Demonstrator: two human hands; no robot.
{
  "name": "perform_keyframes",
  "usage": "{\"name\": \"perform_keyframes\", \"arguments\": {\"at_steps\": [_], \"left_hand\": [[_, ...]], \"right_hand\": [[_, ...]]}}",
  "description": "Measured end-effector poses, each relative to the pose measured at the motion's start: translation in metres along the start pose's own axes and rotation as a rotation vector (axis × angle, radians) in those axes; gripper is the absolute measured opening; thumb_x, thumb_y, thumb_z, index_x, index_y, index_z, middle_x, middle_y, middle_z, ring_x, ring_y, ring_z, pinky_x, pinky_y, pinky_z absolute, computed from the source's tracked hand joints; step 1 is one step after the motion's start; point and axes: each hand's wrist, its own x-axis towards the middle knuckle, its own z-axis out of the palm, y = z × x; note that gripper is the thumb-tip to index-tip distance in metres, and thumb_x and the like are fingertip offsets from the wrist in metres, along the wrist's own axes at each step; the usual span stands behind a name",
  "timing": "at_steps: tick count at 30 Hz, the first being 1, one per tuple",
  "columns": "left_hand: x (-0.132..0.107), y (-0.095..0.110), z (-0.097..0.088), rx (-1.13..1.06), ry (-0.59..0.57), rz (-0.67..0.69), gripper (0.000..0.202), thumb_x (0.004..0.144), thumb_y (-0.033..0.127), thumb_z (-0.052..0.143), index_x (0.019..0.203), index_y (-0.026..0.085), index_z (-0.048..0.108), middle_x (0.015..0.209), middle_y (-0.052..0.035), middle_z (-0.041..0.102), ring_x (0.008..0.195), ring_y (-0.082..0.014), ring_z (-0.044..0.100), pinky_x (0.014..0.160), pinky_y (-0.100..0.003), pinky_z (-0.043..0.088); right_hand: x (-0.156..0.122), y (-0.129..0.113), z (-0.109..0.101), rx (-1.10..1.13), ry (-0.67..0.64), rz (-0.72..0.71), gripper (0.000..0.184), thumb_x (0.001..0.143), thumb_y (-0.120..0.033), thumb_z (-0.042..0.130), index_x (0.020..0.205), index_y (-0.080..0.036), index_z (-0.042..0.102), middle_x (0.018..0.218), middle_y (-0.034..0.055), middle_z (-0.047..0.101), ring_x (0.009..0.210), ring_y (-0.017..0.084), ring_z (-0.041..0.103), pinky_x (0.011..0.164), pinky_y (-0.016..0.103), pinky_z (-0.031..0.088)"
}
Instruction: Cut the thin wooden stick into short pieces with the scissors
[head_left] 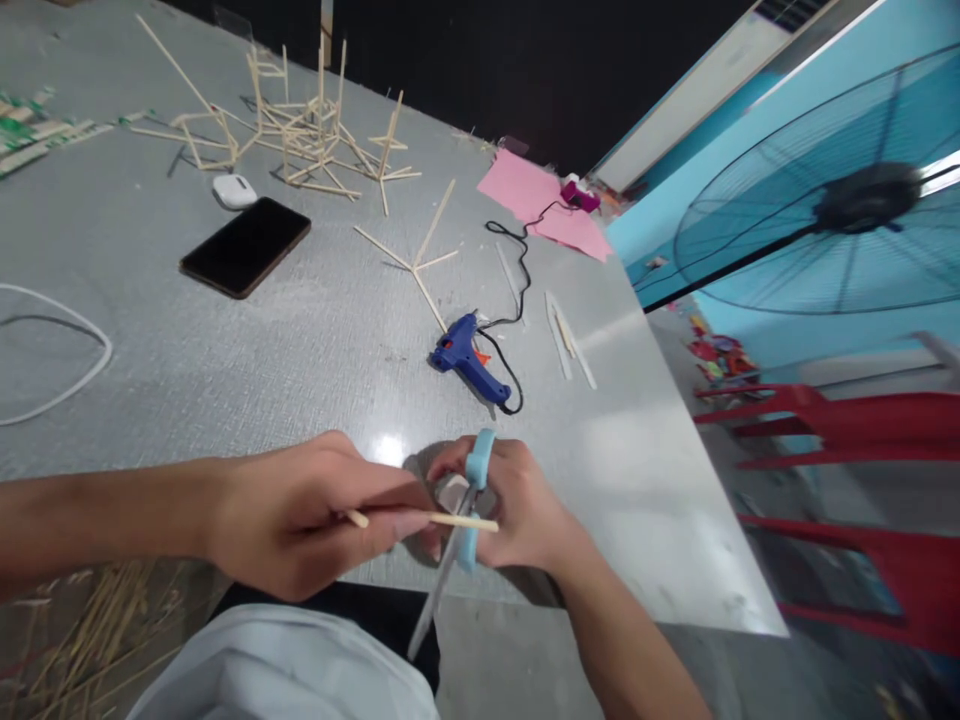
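My left hand (300, 520) pinches a thin wooden stick (442, 518) and holds it level over the table's front edge. My right hand (517, 505) grips light-blue-handled scissors (469, 500), fingers through the loops. Their blades point down toward my lap and sit against the stick. Both hands hover close together, just above the grey table (300, 350). A blue glue gun (465, 355) lies on the table a little beyond my hands, its black cord trailing back.
A black phone (246, 246), a white earbud case (235, 190) and glued stick frames (315, 130) lie farther back. Pink paper (540, 200) sits at the far right edge. Loose sticks (90, 630) pile at lower left. Red plastic chairs (847, 420) and a floor fan (825, 200) stand right.
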Motion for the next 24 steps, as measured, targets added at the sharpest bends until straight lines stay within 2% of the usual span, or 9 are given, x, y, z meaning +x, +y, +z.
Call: {"name": "perform_keyframes", "arguments": {"at_steps": [3,7,11,15,18,21,24], "left_hand": [[0.000,0.000,-0.001,-0.037,-0.037,-0.018,0.027,0.105,0.027,0.045,0.100,0.020,0.071,0.060,0.0049,0.044,0.049,-0.0119,0.033,0.053,-0.028,0.035],[0.001,0.000,-0.004,-0.026,-0.082,-0.037,0.028,0.106,0.026,0.044,0.099,0.020,0.070,0.059,0.0061,0.035,0.050,-0.0118,0.030,0.052,-0.028,0.032],[0.002,-0.003,-0.006,0.001,-0.073,-0.043,0.024,0.103,0.027,0.048,0.089,0.022,0.066,0.060,0.0051,0.036,0.051,-0.0125,0.030,0.053,-0.028,0.031],[0.002,-0.006,-0.007,0.049,-0.117,-0.021,0.023,0.104,0.026,0.047,0.084,0.023,0.057,0.061,0.0058,0.033,0.050,-0.0125,0.029,0.053,-0.030,0.029],[0.002,-0.005,-0.006,0.065,-0.120,-0.008,0.022,0.104,0.024,0.047,0.083,0.023,0.055,0.059,0.0063,0.034,0.049,-0.0120,0.029,0.054,-0.030,0.029],[0.004,0.002,-0.004,0.074,-0.060,0.016,0.022,0.101,0.022,0.051,0.080,0.022,0.058,0.056,0.0071,0.034,0.047,-0.0105,0.028,0.053,-0.028,0.028],[0.009,0.021,0.000,0.055,-0.045,-0.031,0.025,0.101,0.026,0.052,0.080,0.021,0.065,0.052,0.0079,0.032,0.044,-0.0094,0.024,0.048,-0.026,0.026]], "right_hand": [[0.000,0.001,-0.002,-0.067,0.043,-0.094,0.025,0.066,-0.023,0.069,0.090,-0.022,0.066,0.078,0.0020,0.072,0.061,0.018,0.062,0.060,0.032,0.045],[0.000,0.000,0.001,-0.089,0.080,-0.084,0.021,0.064,-0.022,0.067,0.085,-0.023,0.062,0.071,-0.0010,0.068,0.057,0.016,0.057,0.058,0.031,0.042],[-0.001,0.000,0.003,-0.119,0.123,-0.092,0.023,0.059,-0.020,0.065,0.082,-0.024,0.061,0.068,-0.0027,0.065,0.056,0.015,0.055,0.058,0.031,0.041],[-0.002,0.001,0.002,-0.110,0.110,-0.076,0.022,0.060,-0.022,0.065,0.081,-0.025,0.059,0.068,-0.0021,0.064,0.057,0.017,0.055,0.058,0.032,0.040],[-0.001,0.002,0.003,-0.074,0.088,-0.077,0.020,0.060,-0.023,0.063,0.078,-0.025,0.055,0.061,-0.0039,0.057,0.053,0.015,0.048,0.056,0.031,0.037],[0.000,0.002,0.008,0.001,0.071,-0.055,0.022,0.060,-0.028,0.064,0.069,-0.026,0.044,0.055,-0.0062,0.046,0.049,0.013,0.039,0.052,0.030,0.034],[0.003,-0.001,0.014,0.105,0.011,0.026,0.031,0.063,-0.033,0.066,0.064,-0.027,0.036,0.053,-0.0069,0.043,0.049,0.012,0.039,0.051,0.029,0.038]]}}
